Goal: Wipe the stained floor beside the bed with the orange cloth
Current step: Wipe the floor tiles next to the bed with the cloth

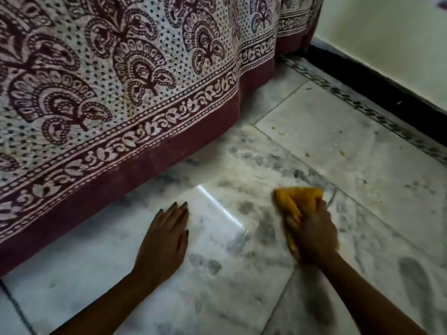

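My right hand point(312, 233) presses the orange cloth point(298, 200) flat against the white marble floor point(242, 286), fingers curled over its near part; the cloth's far edge sticks out beyond my fingers. Grey smudges and footprint-like marks point(261, 213) cover the tiles around the cloth, and small yellow-brown specks point(307, 154) lie farther off. My left hand point(167, 234) rests palm down on the floor, fingers spread, holding nothing. The bed point(121, 93), draped in a maroon and cream patterned sheet, hangs down just beyond my left hand.
A pale wall point(387, 44) with a black skirting strip point(377, 93) runs along the right. A dark patterned floor border point(362, 110) lies before it. A bright light reflection point(217, 206) shines on the tile between my hands.
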The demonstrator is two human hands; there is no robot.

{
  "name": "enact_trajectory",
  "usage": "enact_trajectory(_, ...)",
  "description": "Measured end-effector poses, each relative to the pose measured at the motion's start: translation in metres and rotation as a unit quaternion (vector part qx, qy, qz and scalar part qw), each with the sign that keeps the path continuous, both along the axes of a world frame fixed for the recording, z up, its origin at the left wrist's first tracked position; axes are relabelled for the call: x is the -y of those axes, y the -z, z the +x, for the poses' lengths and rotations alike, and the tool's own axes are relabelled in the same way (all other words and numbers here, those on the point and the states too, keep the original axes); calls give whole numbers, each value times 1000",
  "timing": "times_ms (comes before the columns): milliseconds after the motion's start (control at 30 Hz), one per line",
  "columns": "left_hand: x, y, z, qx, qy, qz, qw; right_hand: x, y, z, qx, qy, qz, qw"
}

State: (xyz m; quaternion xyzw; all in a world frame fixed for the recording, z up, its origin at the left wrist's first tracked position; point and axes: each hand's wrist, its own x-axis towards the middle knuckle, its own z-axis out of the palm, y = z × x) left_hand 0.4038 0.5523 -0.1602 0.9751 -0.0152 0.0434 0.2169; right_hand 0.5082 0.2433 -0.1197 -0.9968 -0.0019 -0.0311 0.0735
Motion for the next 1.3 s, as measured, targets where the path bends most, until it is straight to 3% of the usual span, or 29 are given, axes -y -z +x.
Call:
enact_trajectory(100, 9, -1, 17, 17, 22, -7, 1000, -78, 4, 43, 4, 43, 30, 999)
enact_trajectory(200, 14, -3, 38, 40, 30, -23, 998, -127, 2, 0, 60, -126, 83, 987)
enact_trajectory(300, 9, -6, 59, 51, 25, -25, 998, -70, 5, -55, 9, -255, 45, 966)
enact_trajectory(333, 4, -6, 63, 46, 24, -20, 998, -37, 4, -64, -13, -237, 29, 971)
enact_trajectory(467, -4, -3, 62, 33, 30, -6, 999, 56, 5, -30, -12, 13, -30, 999)
enact_trajectory(600, -3, -4, 60, 57, 24, -10, 998, 12, 2, 80, 18, 114, 15, 993)
enact_trajectory(700, -4, 1, 61, 71, 29, -17, 997, -75, 6, 110, 5, 28, -1, 1000)
enact_trajectory(800, -5, 5, 61, 94, 19, -18, 995, -134, 12, 73, 16, -107, -18, 994)
enact_trajectory(933, -5, 8, 60, 91, 10, -11, 996, -57, 14, -3, 16, -253, 34, 967)
enact_trajectory(967, -6, 8, 60, 86, 4, -7, 996, -22, 14, -14, 13, -233, 26, 972)
enact_trajectory(1033, -3, 9, 59, 77, -4, -8, 997, 40, 13, -17, 18, -102, 1, 995)
enact_trajectory(1133, 7, 7, 61, 71, 0, -47, 996, 74, 10, 37, 15, 51, -62, 997)
enact_trajectory(1233, 26, 3, 59, 69, 42, -107, 991, 42, 7, 113, -26, 92, -56, 994)
enact_trajectory(1300, 40, -2, 59, 75, 73, -129, 986, 0, 13, 149, -42, 60, -48, 996)
